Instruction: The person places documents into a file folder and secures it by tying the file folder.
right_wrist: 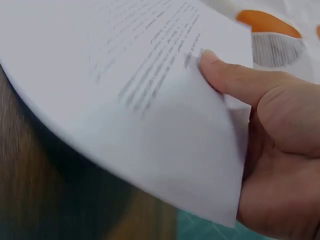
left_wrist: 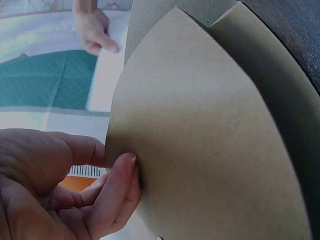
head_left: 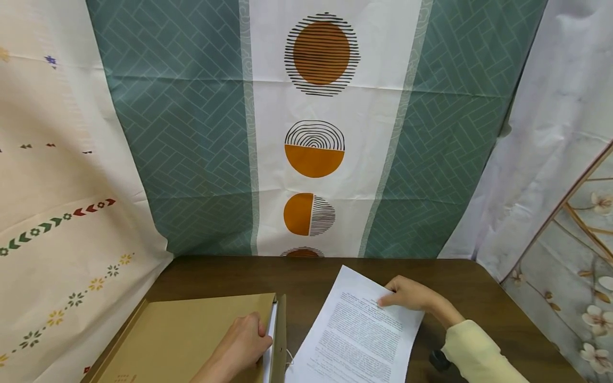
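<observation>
A brown cardboard file box (head_left: pixel 182 330) lies at the left of the table, with the white edge of papers (head_left: pixel 270 348) showing along its right side. My left hand (head_left: pixel 244 340) pinches the edge of its brown cover (left_wrist: pixel 200 115), thumb on one face and fingers on the other. In my right hand (head_left: pixel 409 293) is a printed sheet of paper (head_left: pixel 359 340), gripped near its upper right corner. The right wrist view shows the thumb (right_wrist: pixel 235 77) on the printed face and the paper bending below it. Whether it is one sheet or more, I cannot tell.
The dark wooden table (head_left: pixel 306 276) ends at a hanging green and white cloth (head_left: pixel 191 159). Beside the right sleeve (head_left: pixel 479 351) sits a small black object (head_left: pixel 439 360), partly hidden. A thin white string (head_left: pixel 289 357) shows at the box's right edge.
</observation>
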The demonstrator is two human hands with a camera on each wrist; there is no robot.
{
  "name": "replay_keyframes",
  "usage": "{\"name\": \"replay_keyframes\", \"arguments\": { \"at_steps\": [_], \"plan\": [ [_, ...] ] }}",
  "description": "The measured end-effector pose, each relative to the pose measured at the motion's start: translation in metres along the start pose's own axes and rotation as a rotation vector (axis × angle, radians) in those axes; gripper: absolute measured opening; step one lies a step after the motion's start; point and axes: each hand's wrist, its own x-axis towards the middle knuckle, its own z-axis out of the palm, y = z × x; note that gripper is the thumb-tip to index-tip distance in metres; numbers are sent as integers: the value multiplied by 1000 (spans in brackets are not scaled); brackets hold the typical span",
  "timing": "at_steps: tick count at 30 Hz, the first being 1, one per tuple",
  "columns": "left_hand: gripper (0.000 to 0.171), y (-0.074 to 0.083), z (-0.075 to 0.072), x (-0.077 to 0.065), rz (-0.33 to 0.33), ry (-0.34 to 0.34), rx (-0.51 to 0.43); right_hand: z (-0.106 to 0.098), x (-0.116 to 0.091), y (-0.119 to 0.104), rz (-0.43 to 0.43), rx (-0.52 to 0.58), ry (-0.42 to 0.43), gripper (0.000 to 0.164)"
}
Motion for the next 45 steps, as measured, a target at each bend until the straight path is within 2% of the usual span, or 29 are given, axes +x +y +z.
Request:
{"name": "replay_keyframes", "arguments": {
  "at_steps": [7,14,22,30,34,37,40,45],
  "plan": [
    [19,0,-1,0,-5,0,1,-30,-33,-10,-29,115,-58,25],
    [18,0,0,-1,-16,-11,-11,-53,-57,-15,-39,197,-55,30],
    [19,-1,-1,-1,-23,-28,-25,-66,-81,-23,-34,139,-9,30],
    [19,0,1,-1,-10,-24,-17,-83,-104,-30,-53,58,103,26],
    [19,-2,0,0,8,-16,-16,-84,-110,-36,9,147,129,31],
    [18,-3,-1,-1,26,-3,-14,-81,-112,-40,67,264,152,35],
    [19,-2,0,-1,44,9,-9,-77,-112,-44,97,340,187,34],
    [20,-2,0,-1,53,11,7,-68,-107,-51,95,458,137,32]
  ]
}}
